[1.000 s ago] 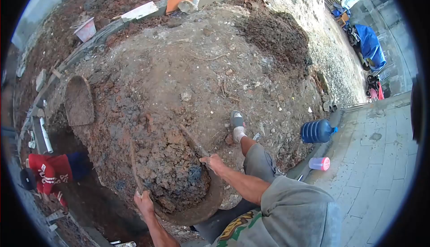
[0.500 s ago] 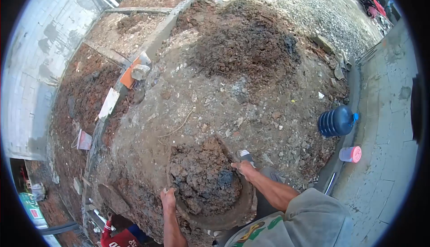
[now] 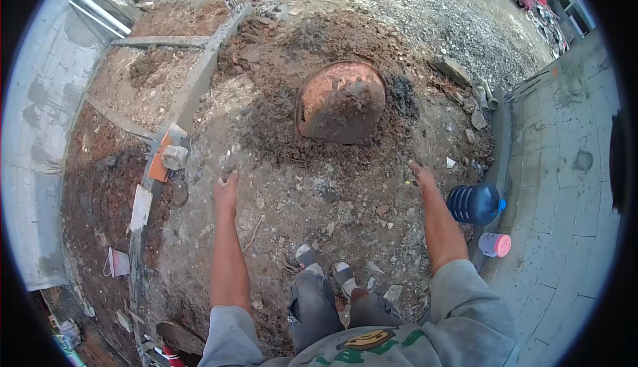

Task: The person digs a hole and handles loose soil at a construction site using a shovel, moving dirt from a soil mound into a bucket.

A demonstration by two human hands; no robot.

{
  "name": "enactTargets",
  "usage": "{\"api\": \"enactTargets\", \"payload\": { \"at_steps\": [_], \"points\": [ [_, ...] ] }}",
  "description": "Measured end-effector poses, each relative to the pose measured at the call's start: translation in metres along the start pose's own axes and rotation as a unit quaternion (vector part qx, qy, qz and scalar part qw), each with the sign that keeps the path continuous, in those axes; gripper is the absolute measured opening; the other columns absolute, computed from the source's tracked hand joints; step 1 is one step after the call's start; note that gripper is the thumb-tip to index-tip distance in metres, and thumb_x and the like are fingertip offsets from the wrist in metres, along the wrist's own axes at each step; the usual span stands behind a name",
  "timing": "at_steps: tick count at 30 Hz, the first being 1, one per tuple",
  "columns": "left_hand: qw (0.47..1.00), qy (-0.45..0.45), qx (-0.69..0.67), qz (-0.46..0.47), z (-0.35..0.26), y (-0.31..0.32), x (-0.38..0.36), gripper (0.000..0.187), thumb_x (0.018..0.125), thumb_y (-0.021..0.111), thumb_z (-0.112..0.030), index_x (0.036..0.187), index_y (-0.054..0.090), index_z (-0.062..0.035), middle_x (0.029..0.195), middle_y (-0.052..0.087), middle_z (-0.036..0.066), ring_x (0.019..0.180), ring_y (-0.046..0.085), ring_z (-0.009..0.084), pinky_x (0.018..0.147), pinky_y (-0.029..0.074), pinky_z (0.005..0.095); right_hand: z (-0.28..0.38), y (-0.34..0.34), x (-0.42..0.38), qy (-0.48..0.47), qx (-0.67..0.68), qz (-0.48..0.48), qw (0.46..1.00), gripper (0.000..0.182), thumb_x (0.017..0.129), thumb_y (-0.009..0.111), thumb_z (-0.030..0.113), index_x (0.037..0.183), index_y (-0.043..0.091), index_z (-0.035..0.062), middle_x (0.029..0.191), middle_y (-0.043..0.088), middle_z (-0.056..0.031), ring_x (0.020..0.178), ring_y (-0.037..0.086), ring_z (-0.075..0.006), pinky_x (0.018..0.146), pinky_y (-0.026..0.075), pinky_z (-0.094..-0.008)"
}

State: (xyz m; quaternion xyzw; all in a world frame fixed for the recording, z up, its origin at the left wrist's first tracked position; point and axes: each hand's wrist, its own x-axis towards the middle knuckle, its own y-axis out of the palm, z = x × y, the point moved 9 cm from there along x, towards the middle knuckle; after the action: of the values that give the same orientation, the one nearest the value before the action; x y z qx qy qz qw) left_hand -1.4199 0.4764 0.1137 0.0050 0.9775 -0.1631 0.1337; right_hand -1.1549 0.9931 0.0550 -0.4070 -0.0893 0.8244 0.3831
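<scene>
My left hand reaches forward over the dirt ground with nothing in it, its fingers apart. On the other side, my right hand is stretched out too, open and unloaded. Ahead of and between them is a round, shallow tub, its orange-brown surface smeared with wet soil. It overlaps the mound of dark, clumpy soil in this view, apart from both hands.
A blue water jug and a pink-lidded container are by the right block wall. A concrete footing runs along the left, with a stone and a small bucket near it. A red sleeve shows at lower left.
Both hands have let go of the soil-filled tub and spread apart, farther forward. The tub has gone from near my legs to the soil mound ahead.
</scene>
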Motion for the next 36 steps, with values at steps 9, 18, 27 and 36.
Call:
{"api": "enactTargets", "payload": {
  "at_steps": [9,18,27,36],
  "points": [
    [0.880,-0.149,0.444,0.076,0.365,-0.084,0.025,0.049,0.072,0.056,-0.022,0.112,0.046,0.0030,0.112,0.050,0.018,0.105,0.047,0.0283,0.088,0.035,0.0340,-0.043,0.020,0.124,-0.012,-0.212,-0.045,0.976,0.041,0.068,0.061,0.025,0.103,0.055,0.0037,0.094,0.059,-0.0145,0.087,0.056,-0.0248,0.076,0.041,-0.0329],
    [0.903,-0.386,0.183,0.042,0.202,0.044,0.135,0.028,0.074,0.057,-0.019,0.096,0.056,-0.0028,0.084,0.058,0.005,0.073,0.054,0.0154,0.066,0.041,0.0269,0.319,0.295,0.241,-0.424,-0.424,-0.090,0.795,0.029,0.072,0.054,0.013,0.099,0.053,0.0050,0.099,0.051,-0.0092,0.098,0.045,-0.0247,0.084,0.037,-0.0336],
    [0.822,-0.544,0.154,-0.063,0.344,-0.102,-0.001,0.035,0.068,0.058,-0.017,0.094,0.051,0.0055,0.085,0.057,0.010,0.072,0.057,0.0165,0.063,0.046,0.0281,0.298,0.425,0.381,-0.229,-0.749,0.088,0.615,0.034,0.081,0.038,0.016,0.111,0.051,0.0073,0.120,0.046,-0.0061,0.115,0.038,-0.0204,0.097,0.023,-0.0406],
    [0.920,-0.389,-0.017,-0.032,0.303,-0.013,0.024,0.023,0.077,0.053,-0.012,0.094,0.054,0.0030,0.080,0.060,0.011,0.072,0.059,0.0195,0.065,0.046,0.0296,0.315,0.374,0.263,-0.357,-0.749,0.145,0.538,0.034,0.076,0.043,0.020,0.107,0.051,0.0084,0.109,0.051,-0.0062,0.108,0.041,-0.0222,0.097,0.018,-0.0458]
  ]
}}
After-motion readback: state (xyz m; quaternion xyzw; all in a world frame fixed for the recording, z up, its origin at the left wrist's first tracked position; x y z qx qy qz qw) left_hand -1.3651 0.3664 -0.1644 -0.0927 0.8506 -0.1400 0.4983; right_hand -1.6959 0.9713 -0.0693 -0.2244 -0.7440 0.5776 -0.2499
